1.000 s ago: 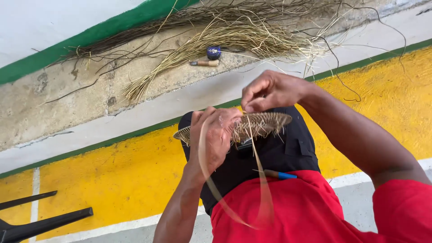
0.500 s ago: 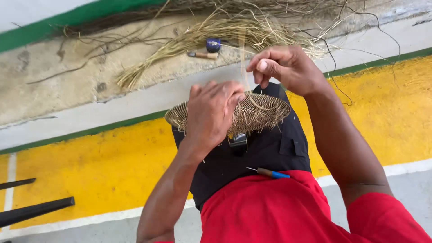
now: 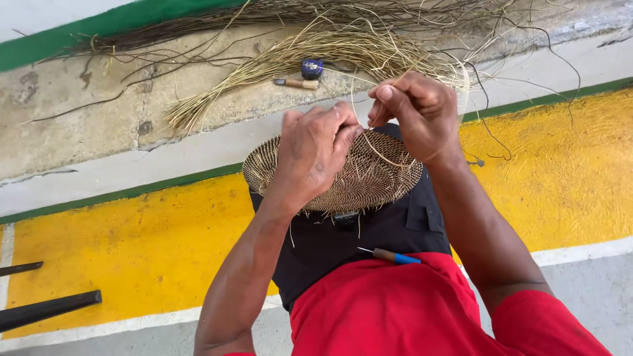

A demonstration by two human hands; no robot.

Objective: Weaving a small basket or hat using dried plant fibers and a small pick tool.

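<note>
A round woven straw disc (image 3: 369, 178) rests on my black-trousered lap. My left hand (image 3: 315, 148) lies over its left part and presses it with fingers curled on the rim. My right hand (image 3: 417, 113) is above the disc's far edge, pinching a thin pale fibre strand (image 3: 370, 142) that loops down into the weave. A small awl with a blue and orange handle (image 3: 393, 256) lies on my lap against the red shirt.
A heap of pale and dark straw fibres (image 3: 316, 49) lies on the concrete ledge ahead, with a wooden-handled knife (image 3: 297, 84) and a small blue spool (image 3: 312, 68). Yellow painted floor (image 3: 132, 244) lies below; black bars (image 3: 46, 308) are at the left.
The long strand that hung down over my lap has been pulled up through the weave. My right hand moved up and right; the left hand stays on the disc.
</note>
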